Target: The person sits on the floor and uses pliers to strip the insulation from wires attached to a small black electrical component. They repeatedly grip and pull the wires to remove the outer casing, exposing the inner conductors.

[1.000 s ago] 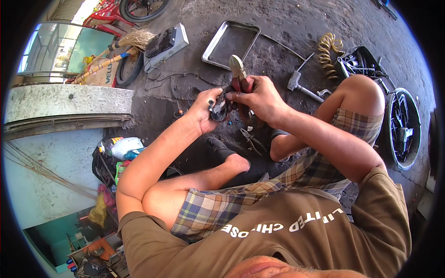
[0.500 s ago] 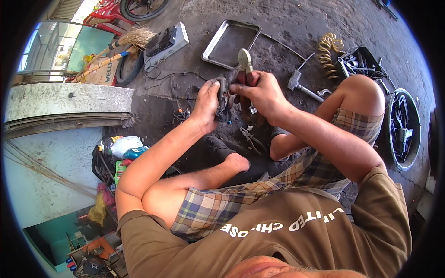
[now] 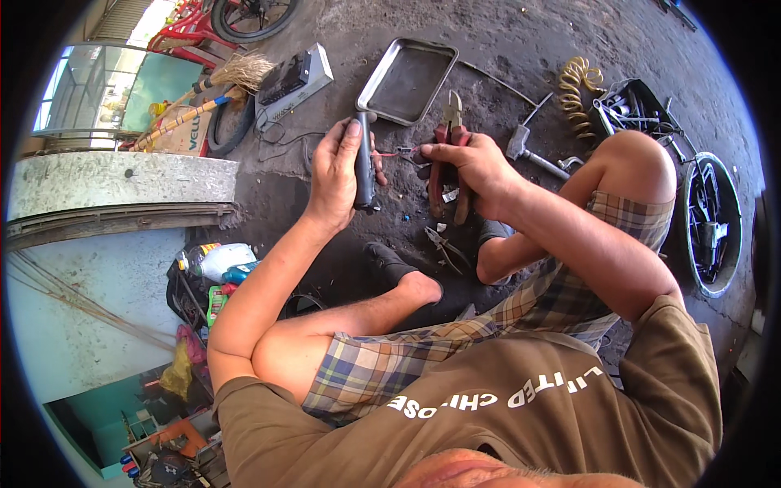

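My left hand (image 3: 333, 175) is closed around a long dark casing (image 3: 364, 163), held upright, its exact kind unclear. From its right side a thin red wire (image 3: 386, 154) runs to a small connector-like piece (image 3: 403, 150) at my right thumb and fingertips. My right hand (image 3: 476, 167) also grips red-handled pliers (image 3: 454, 118), jaws pointing away from me and handles spread apart. Some of my right fingers are hidden behind the pliers. A second pair of pliers (image 3: 444, 246) lies on the ground between my feet.
Ahead lies a metal tray (image 3: 384, 75), with a grey box-shaped device (image 3: 321, 73) to its left. At right are a hammer-like tool (image 3: 533, 153), a coiled yellow hose (image 3: 576, 89), a tool bin (image 3: 622, 110) and a round tub of parts (image 3: 730, 252). Bottles (image 3: 224, 262) stand at left.
My left hand has moved left and turned the dark casing into fuller view. The hands are farther apart, with the red wire showing between them. The pliers' handles now show spread.
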Available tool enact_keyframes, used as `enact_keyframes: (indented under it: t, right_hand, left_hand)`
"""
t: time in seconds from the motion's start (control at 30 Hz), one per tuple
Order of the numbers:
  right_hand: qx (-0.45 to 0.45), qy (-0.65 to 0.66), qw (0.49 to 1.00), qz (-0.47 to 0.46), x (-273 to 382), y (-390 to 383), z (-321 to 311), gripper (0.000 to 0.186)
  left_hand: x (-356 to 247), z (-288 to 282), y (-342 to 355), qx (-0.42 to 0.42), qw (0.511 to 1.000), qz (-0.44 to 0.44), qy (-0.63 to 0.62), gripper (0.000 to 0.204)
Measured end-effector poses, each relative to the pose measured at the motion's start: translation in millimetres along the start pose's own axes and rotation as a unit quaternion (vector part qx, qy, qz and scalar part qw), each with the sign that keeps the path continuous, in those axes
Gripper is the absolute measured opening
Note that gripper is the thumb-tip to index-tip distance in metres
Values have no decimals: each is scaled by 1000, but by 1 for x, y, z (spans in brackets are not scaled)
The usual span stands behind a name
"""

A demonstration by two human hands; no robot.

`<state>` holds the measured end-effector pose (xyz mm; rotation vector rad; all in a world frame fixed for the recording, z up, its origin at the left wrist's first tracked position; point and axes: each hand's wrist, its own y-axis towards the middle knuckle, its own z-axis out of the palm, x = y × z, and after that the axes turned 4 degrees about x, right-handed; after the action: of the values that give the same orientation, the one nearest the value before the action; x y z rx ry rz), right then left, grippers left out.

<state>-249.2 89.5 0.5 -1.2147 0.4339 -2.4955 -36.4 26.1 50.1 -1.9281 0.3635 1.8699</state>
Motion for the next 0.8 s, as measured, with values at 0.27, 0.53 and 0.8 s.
enact_keyframes:
  t: [0.27,0.53,0.8]
  right_hand:
    - [30,-37,998,43,1,-1,-2,15]
    - [142,42,980,129,1,-11,2,23]
    - [153,44,983,93,10,-17,7,21]
  left_hand:
    - [-35,5,-7,-3,993,-85,-77,43]
    - [-53,15,-11,-13,986,-146,-77,40]
    - [-52,15,-12,-27,979,-170,-108,41]
